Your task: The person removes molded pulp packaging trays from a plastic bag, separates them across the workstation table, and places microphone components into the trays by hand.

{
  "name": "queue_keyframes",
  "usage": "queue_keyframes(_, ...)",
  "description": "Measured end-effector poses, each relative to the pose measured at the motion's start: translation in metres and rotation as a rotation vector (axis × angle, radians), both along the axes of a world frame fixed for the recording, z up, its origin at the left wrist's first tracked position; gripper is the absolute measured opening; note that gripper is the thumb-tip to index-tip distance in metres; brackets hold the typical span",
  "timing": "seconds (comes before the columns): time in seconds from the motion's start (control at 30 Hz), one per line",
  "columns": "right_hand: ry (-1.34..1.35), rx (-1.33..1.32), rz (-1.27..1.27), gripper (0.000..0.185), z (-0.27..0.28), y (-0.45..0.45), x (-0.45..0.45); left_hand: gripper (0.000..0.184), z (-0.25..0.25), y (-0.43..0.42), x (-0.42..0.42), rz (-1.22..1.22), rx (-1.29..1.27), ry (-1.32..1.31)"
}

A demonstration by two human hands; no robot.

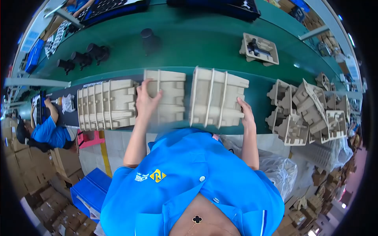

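I see the smooth green bench (197,47) stretching across the view. Near its front edge, the left hand (147,101) has its fingers around a short stack of beige moulded trays (171,96), and the right hand (247,113) grasps the end of a wider beige tray stack (218,98), just beside it. On the left stands a long row of nested beige trays (106,104); on the right lies a loose heap of beige trays (303,112). Farther back I find black cylindrical parts (95,51). At far left, a person in blue (51,131) is near brown cardboard boxes (23,169).
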State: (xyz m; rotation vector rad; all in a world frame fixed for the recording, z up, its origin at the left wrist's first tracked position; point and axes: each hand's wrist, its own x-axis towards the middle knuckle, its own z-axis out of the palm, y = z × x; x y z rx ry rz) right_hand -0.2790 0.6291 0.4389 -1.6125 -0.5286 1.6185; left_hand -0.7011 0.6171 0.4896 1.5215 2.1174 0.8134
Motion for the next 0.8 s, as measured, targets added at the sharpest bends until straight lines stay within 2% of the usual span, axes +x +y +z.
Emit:
queue_keyframes(0.1, -0.03, 0.075, 0.004, 0.061, 0.025, 0.005, 0.007, 0.063, -0.012, 0.015, -0.029, -0.06, -0.07, -0.069)
queue_keyframes(0.2, -0.101, 0.005, -0.07, 0.055, -0.014, 0.004, 0.02, 0.063, 0.012, 0.024, 0.002, -0.045, 0.322, 0.474)
queue_keyframes(0.23, -0.046, 0.053, -0.051, 0.055, -0.007, 0.002, 0.023, 0.065, 0.014, 0.023, 0.033, -0.136, 0.236, 0.286)
queue_keyframes(0.27, 0.009, 0.105, -0.024, 0.056, 0.01, 0.001, 0.016, 0.069, 0.015, 0.022, 0.067, -0.27, 0.298, 0.091)
queue_keyframes(0.3, 0.064, 0.153, 0.007, 0.057, 0.025, 0.001, 0.009, 0.073, -0.001, 0.019, 0.097, -0.322, 0.228, -0.109)
queue_keyframes(0.33, 0.081, 0.161, -0.026, 0.056, 0.035, -0.004, 0.005, 0.077, -0.001, 0.012, 0.12, -0.308, -0.011, -0.254)
queue_keyframes(0.37, 0.026, 0.145, -0.021, 0.055, 0.029, -0.005, 0.01, 0.081, -0.001, 0.009, 0.139, -0.211, -0.033, -0.474)
queue_keyframes(0.43, -0.083, 0.096, -0.016, 0.054, 0.01, -0.014, 0.02, 0.081, -0.037, 0.019, 0.145, -0.248, -0.154, -0.585)
queue_keyframes(0.5, -0.026, 0.123, -0.063, 0.052, 0.021, -0.017, 0.028, 0.08, -0.056, 0.03, 0.136, -0.322, 0.053, -0.43)
queue_keyframes(0.53, 0.009, 0.111, -0.088, 0.052, 0.019, -0.023, 0.037, 0.08, -0.024, 0.041, 0.135, -0.134, -0.278, -0.574)
queue_keyframes(0.57, 0.043, 0.091, -0.116, 0.053, 0.015, -0.032, 0.045, 0.07, -0.016, 0.045, 0.131, -0.15, -0.222, -0.659)
queue_keyframes(0.63, 0.014, 0.106, -0.164, 0.052, 0.017, -0.033, 0.052, 0.071, -0.037, 0.058, 0.126, -0.311, -0.021, -0.401)
queue_keyframes(0.73, 0.016, 0.161, -0.179, 0.052, 0.025, -0.04, 0.052, 0.074, -0.049, 0.069, 0.136, -0.325, 0.078, -0.047)
queue_keyframes(0.8, -0.047, 0.144, -0.19, 0.052, 0.009, -0.044, 0.06, 0.079, -0.029, 0.063, 0.15, -0.357, 0.103, -0.009)
